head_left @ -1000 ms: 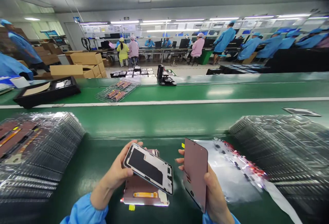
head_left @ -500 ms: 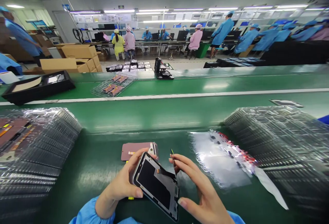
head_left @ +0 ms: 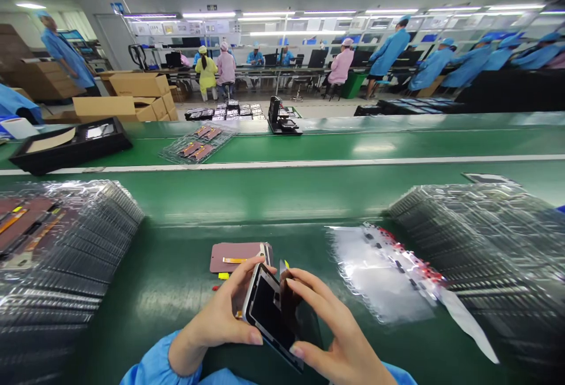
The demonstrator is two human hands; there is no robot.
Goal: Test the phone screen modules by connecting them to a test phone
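Observation:
My left hand (head_left: 216, 317) is wrapped round a phone screen assembly (head_left: 266, 302) with a pale frame and black inner face, holding it tilted above the green bench. My right hand (head_left: 339, 335) pinches a thin dark film (head_left: 289, 302) that stands up from the assembly's right side. A small yellow-green tab shows at the film's top, and my right thumb is by the assembly's lower right edge. Just beyond my left hand lies a brown-backed screen panel (head_left: 235, 251) with an orange flex cable. A yellow tab (head_left: 223, 276) lies below it.
Tall stacks of transparent plastic trays flank me on the left (head_left: 88, 238) and right (head_left: 481, 244). Transparent film sheets (head_left: 375, 273) with red tabs lie to the right. Across the conveyor sit a tray of brown panels (head_left: 198, 142), a black box (head_left: 70, 143) and a black fixture (head_left: 282, 119).
The dark film now stands more upright off the assembly, with my right fingers closed in on it. Both hands and the assembly have shifted slightly right, and the assembly has turned more edge-on.

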